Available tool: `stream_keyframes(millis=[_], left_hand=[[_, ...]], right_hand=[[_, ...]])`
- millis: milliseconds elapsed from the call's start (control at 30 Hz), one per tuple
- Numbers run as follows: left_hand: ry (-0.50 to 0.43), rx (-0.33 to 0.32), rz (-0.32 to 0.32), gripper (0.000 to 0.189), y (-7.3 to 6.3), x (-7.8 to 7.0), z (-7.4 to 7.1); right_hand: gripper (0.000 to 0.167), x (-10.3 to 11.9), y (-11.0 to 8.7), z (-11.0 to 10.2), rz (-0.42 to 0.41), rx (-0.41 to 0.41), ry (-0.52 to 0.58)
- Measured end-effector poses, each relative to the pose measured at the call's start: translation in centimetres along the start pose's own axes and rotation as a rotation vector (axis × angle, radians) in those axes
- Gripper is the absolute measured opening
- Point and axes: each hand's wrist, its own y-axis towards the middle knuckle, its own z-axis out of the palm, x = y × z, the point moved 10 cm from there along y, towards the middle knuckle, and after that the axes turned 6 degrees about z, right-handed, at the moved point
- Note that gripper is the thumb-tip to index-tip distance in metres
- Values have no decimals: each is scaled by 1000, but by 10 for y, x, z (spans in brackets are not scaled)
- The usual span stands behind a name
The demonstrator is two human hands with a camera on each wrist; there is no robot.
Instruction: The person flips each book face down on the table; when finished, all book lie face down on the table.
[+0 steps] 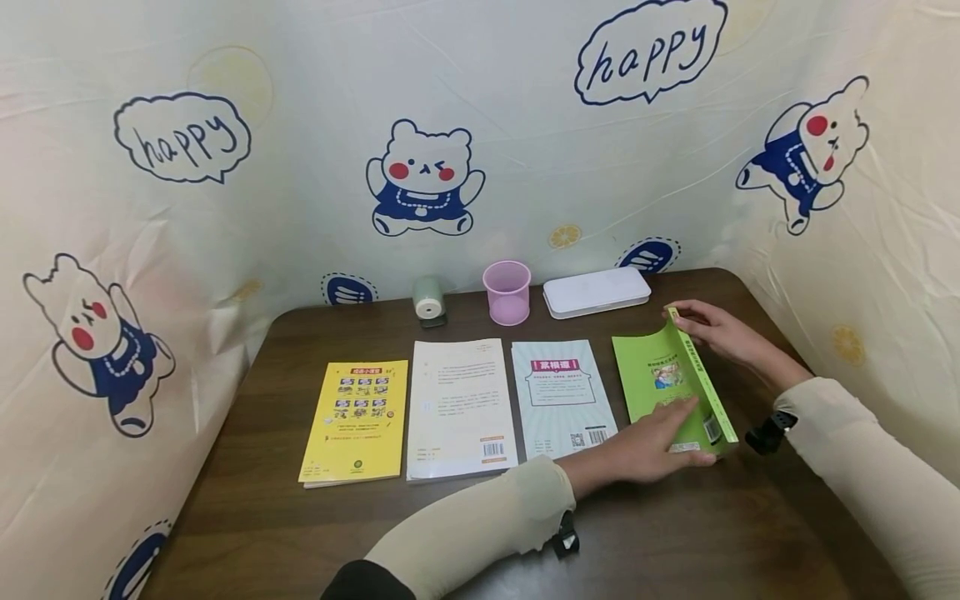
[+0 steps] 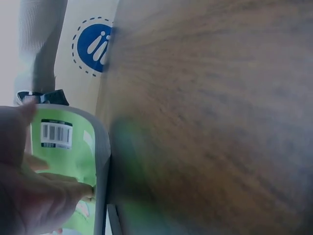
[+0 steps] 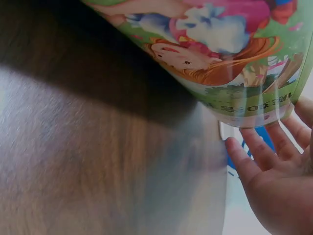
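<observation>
A green paperback book (image 1: 651, 367) lies at the right with its back cover up. Its right side is raised, so the cover curves and the spine faces right. My left hand (image 1: 651, 443) rests on the near part of this cover, fingers extended across it; the barcode shows beyond them in the left wrist view. At the far end of the spine, my right hand (image 1: 712, 329) holds the raised corner. From the right wrist, the illustrated front cover (image 3: 210, 54) shows on the underside, with the right fingers (image 3: 264, 152) spread at its end.
Left of the green book lie a pale blue book (image 1: 562, 392), a white book (image 1: 461, 408) and a yellow book (image 1: 356, 425). Along the back edge stand a small green object (image 1: 428, 298), a pink cup (image 1: 507, 293) and a flat white case (image 1: 597, 292). Patterned cloth (image 1: 300, 167) surrounds the brown table (image 1: 247, 517).
</observation>
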Motion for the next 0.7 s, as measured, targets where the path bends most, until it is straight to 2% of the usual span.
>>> stream_keyframes(millis=[200, 267, 400, 533, 700], left_hand=[[311, 112, -4, 68, -1, -1, 7], [398, 145, 4, 61, -1, -1, 10], [536, 186, 12, 52, -1, -1, 13], [623, 204, 11, 48, -1, 1, 15], [655, 232, 2, 53, -2, 4, 18]], right_hand=[[54, -9, -1, 0, 58, 49, -29], [55, -11, -1, 0, 71, 67, -25], [58, -17, -4, -2, 99, 80, -84], [60, -23, -8, -6, 136, 72, -184], [58, -30, -10, -12, 146, 68, -246]])
